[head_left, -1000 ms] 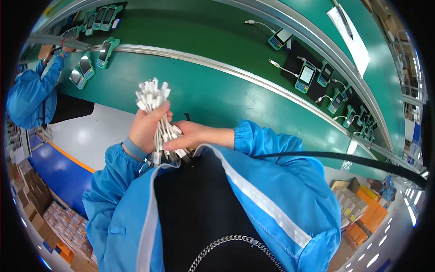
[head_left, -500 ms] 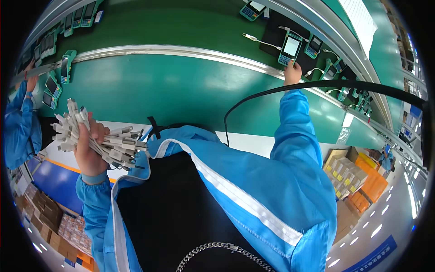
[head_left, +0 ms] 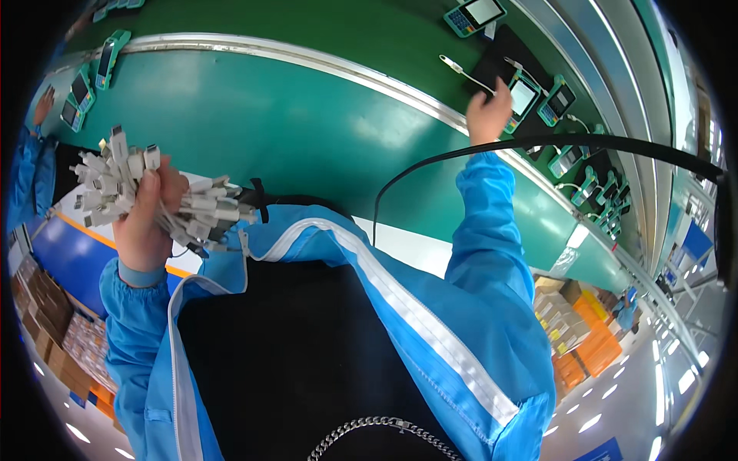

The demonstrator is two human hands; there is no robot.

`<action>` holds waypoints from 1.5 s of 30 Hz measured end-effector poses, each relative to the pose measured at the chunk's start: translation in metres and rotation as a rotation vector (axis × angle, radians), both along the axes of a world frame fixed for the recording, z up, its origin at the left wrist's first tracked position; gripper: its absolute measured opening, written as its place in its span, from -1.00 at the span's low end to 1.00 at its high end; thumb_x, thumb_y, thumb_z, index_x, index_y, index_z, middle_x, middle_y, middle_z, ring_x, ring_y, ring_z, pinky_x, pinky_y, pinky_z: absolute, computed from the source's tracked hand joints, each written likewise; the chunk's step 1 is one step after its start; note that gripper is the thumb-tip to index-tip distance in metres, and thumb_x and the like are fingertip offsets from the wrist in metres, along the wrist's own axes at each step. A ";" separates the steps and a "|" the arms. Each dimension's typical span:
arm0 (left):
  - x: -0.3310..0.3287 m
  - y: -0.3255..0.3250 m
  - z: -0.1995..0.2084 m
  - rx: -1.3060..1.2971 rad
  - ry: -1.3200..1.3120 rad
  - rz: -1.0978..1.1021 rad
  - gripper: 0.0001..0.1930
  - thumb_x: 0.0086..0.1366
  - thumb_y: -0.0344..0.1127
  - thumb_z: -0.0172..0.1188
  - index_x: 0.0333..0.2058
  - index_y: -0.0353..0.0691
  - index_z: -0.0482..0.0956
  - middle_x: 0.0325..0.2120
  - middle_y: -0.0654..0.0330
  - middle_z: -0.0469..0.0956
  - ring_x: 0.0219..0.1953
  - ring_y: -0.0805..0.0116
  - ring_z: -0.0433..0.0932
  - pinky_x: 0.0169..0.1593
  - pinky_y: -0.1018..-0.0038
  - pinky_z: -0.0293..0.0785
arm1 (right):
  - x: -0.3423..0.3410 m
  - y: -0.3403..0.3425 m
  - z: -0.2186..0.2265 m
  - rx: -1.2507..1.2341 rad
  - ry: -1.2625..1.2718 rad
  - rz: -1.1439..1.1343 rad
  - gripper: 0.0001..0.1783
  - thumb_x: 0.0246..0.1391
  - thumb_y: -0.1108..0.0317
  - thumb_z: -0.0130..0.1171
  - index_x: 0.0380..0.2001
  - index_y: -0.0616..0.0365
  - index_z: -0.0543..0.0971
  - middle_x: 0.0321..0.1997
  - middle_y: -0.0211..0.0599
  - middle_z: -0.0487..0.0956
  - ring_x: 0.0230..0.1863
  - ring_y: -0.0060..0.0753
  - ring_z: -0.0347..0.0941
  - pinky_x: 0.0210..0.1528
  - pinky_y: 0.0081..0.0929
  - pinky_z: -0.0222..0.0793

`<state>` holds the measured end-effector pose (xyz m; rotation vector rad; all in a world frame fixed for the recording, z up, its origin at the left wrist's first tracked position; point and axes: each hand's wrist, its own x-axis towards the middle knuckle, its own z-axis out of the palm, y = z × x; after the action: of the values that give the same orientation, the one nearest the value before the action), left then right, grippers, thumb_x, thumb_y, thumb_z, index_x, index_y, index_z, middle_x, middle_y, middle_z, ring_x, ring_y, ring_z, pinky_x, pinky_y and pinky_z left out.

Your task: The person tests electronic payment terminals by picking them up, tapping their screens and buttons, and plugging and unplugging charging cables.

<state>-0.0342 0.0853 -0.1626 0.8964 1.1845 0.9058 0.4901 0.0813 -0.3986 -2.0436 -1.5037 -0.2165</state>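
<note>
My left hand (head_left: 150, 219) is closed round a thick bundle of white USB cables (head_left: 204, 203), whose plugs stick out on both sides of the fist. At the far right, my right hand (head_left: 490, 117) is raised beside a green handheld payment terminal (head_left: 523, 98) with a lit screen. The thumb and forefinger of that hand look apart, though slightly blurred. A white cable (head_left: 478, 79) with a loose plug runs across the dark mat (head_left: 492, 58) to that hand's fingertips; whether they touch it is hidden.
Several more terminals (head_left: 557, 100) with white cables line the belt to the right. Another terminal (head_left: 475, 14) lies beyond the mat. A metal rail (head_left: 307, 55) edges the green bench (head_left: 307, 131). A black strap (head_left: 600, 141) crosses the view. At left, a co-worker's hand (head_left: 44, 106) is near terminals.
My right hand has let go of the terminal's lower end and moved up to its left side, near the cable. My left hand still holds the bundle. The view has shifted.
</note>
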 end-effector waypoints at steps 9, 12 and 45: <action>0.005 -0.005 0.012 0.065 -0.114 -0.073 -0.81 0.34 -0.23 0.09 -0.33 -0.10 0.26 -0.66 0.32 0.25 -0.56 0.55 0.15 -0.43 0.54 0.04 | -0.012 0.100 -0.060 -0.342 0.002 0.002 -0.29 0.03 0.21 0.12 0.24 0.30 0.27 0.20 0.19 0.38 0.16 0.22 0.32 0.22 -0.08 0.25; -0.002 -0.017 0.012 0.075 -0.065 0.001 -0.84 0.34 -0.27 0.08 -0.30 -0.13 0.28 -0.66 0.32 0.25 -0.56 0.55 0.15 -0.42 0.53 0.04 | -0.015 0.101 -0.064 -0.355 -0.098 0.006 -0.28 0.02 0.22 0.11 0.24 0.34 0.26 0.18 0.15 0.40 0.12 0.19 0.34 0.20 -0.08 0.27; 0.001 0.003 0.005 0.136 -0.079 -0.134 -0.82 0.38 -0.34 0.01 -0.10 -0.18 0.27 -0.46 0.25 0.26 -0.37 0.43 0.24 -0.11 0.34 0.25 | 0.134 -0.106 -0.038 0.117 1.164 -0.701 -0.45 0.09 0.41 0.13 0.19 0.17 0.36 -0.11 -0.18 0.56 -0.19 -0.25 0.58 -0.29 -0.41 0.43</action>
<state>-0.0334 0.0878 -0.1579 1.0275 0.9919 0.9119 0.6238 -0.0248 -0.4369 -1.9112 -0.0654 0.5314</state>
